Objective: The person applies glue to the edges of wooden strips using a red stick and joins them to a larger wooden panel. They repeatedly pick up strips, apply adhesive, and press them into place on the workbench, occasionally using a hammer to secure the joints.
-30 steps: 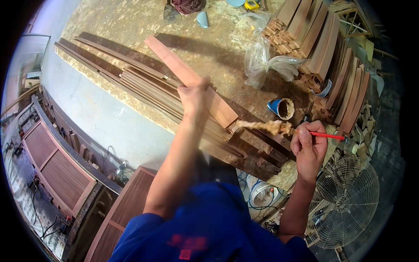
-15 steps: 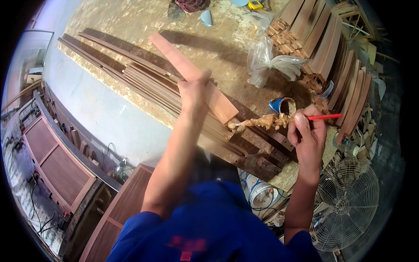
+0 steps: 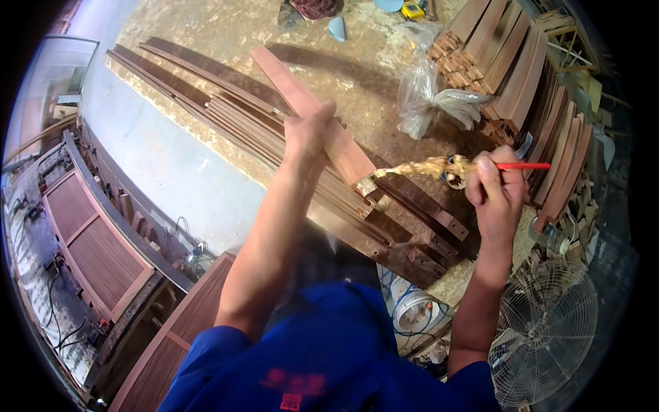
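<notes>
My left hand (image 3: 307,134) is wrapped round a reddish wooden plank (image 3: 351,158), held tilted above the bench with its near end toward the right. Pale, wet-looking stuff, perhaps glue, shows on that end. In my right hand (image 3: 500,192), fingers closed, is a brush with a red handle (image 3: 525,165). Thick tan clumps cake its shaft (image 3: 425,167), and its tip is at the corner of the plank's end. Partly hidden behind the brush stands a small open can (image 3: 454,180). Below the plank lie several long dark wood strips (image 3: 254,127).
Stacks of cut wood pieces (image 3: 511,82) fill the bench's right side, beside a clear plastic bag (image 3: 429,103). A yellow tape measure (image 3: 412,10) lies at the back. A wire-caged fan (image 3: 542,333) and white bucket (image 3: 415,312) stand below; framed panels (image 3: 103,244) are at left.
My right hand and the brush have moved up and away from me, the tip going from the plank end's lower corner to its upper corner. The whole view has shifted slightly.
</notes>
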A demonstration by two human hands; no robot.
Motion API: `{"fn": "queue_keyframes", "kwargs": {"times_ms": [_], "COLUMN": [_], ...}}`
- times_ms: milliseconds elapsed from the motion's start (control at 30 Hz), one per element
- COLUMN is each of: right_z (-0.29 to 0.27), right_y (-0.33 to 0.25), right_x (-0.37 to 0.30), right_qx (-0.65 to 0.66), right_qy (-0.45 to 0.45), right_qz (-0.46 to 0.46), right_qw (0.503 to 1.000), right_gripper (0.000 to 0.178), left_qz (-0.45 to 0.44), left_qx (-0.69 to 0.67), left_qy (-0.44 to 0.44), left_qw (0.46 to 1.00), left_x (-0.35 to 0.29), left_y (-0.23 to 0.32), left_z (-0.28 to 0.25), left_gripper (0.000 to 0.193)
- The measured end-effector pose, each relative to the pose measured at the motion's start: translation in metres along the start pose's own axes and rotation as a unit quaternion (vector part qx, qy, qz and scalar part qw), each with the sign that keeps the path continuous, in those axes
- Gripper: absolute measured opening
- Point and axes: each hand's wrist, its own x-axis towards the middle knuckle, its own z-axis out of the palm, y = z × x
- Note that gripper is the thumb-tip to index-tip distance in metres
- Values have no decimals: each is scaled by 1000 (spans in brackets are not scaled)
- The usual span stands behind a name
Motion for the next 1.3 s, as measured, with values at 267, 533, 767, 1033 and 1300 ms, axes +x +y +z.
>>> {"fn": "queue_keyframes", "kwargs": {"times_ms": [267, 533, 767, 1033, 1300], "right_z": [-12, -13, 4, 12, -11], "right_y": [-18, -18, -7, 0, 4], "right_x": [-38, -42, -34, -24, -11], "right_qx": [102, 3, -87, -124, 11], "right_qy": [171, 150, 82, 95, 180], "right_qz": [4, -15, -29, -41, 44], "right_qw": [980, 989, 992, 987, 983], "right_gripper": [8, 18, 22, 23, 28], "left_qz": [73, 7, 30, 19, 20], "left_qx": [-51, -63, 68, 108, 21], "left_qy": [-49, -22, 92, 104, 29], "left_qw": [995, 998, 993, 989, 999], "left_x": [-20, 15, 18, 24, 20], "left_y": [-14, -52, -62, -66, -55], "left_z": [3, 31, 47, 56, 49], "left_gripper": [30, 21, 28, 33, 20]}}
